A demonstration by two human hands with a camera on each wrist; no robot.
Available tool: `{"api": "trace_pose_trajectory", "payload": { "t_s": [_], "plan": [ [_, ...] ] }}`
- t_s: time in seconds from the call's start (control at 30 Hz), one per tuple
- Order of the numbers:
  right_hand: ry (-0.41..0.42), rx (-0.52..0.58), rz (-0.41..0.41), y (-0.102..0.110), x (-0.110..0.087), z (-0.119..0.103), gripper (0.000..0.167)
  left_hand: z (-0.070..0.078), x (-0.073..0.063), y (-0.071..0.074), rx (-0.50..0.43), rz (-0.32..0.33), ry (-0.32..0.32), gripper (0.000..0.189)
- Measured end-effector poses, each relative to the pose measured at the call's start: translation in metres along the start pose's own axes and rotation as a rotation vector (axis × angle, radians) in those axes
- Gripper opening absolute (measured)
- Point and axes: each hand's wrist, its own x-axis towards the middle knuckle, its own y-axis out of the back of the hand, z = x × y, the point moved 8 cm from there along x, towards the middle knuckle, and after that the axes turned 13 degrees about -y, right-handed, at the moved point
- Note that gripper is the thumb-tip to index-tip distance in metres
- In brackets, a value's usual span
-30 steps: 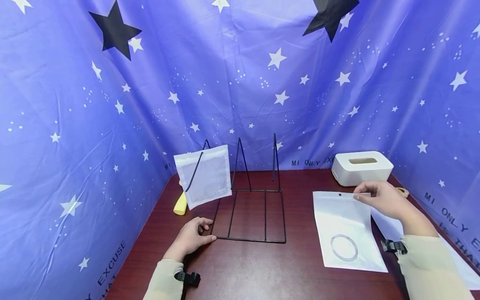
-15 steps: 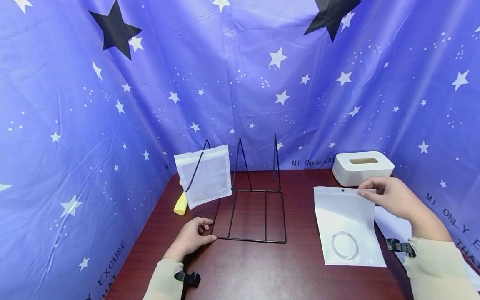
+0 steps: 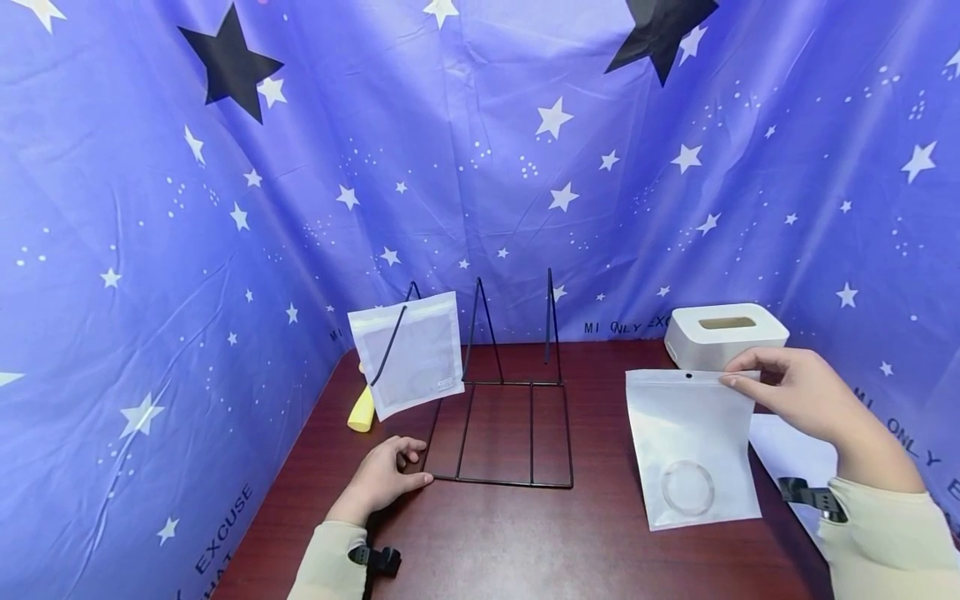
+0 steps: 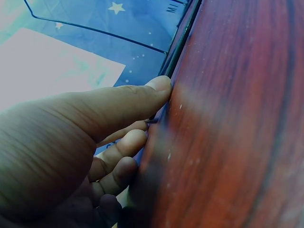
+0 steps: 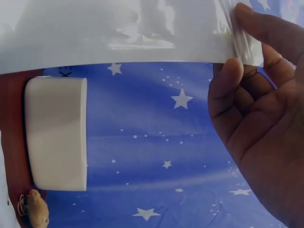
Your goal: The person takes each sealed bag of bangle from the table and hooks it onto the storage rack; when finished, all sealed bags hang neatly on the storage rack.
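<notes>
A black wire rack [image 3: 532,433] stands on the table, with three upright wire loops. My left hand [image 3: 380,477] holds the rack's front left corner, thumb against the bottom wire in the left wrist view. A small white pouch [image 3: 416,354] hangs on the rack's leftmost prong. On the right, my right hand [image 3: 813,400] pinches the top corner of a larger white zip bag [image 3: 690,433] between thumb and fingers. This bag has a hole near its top edge, and a ring shape [image 3: 687,487] shows through its lower part.
At the back right sits a white tissue box [image 3: 726,333]. White sheets or bags [image 3: 791,454] lie under the right forearm. Behind the hanging pouch is a yellow object [image 3: 362,410]. A small tan object [image 5: 37,209] appears beside the box. Starry blue cloth [image 3: 510,167] encloses the table.
My right hand has raised the zip bag's top edge and moved slightly right, so the bag stands more upright. The left hand stays at the rack's corner.
</notes>
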Motion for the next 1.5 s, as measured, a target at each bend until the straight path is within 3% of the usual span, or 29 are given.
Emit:
{"api": "trace_pose_trajectory", "payload": {
  "t_s": [0.33,0.83,1.03,1.23,1.5],
  "plan": [
    [-0.046,0.022,0.069,0.017,-0.012,-0.017,0.004,-0.001,0.0,0.0,-0.006,0.001,-0.003,0.047],
    [0.052,0.117,0.142,0.034,-0.024,-0.033,0.013,0.005,-0.002,0.001,-0.009,0.011,-0.028,0.046],
    [0.044,0.081,0.212,0.042,-0.031,-0.043,0.013,0.005,-0.002,0.001,-0.009,0.006,-0.016,0.046],
    [0.129,0.077,0.239,0.045,-0.038,-0.058,0.02,0.004,-0.002,0.001,-0.011,0.009,-0.006,0.047],
    [0.176,0.088,0.271,0.047,-0.043,-0.067,0.026,0.004,-0.001,0.001,-0.016,0.011,-0.012,0.046]
  ]
}}
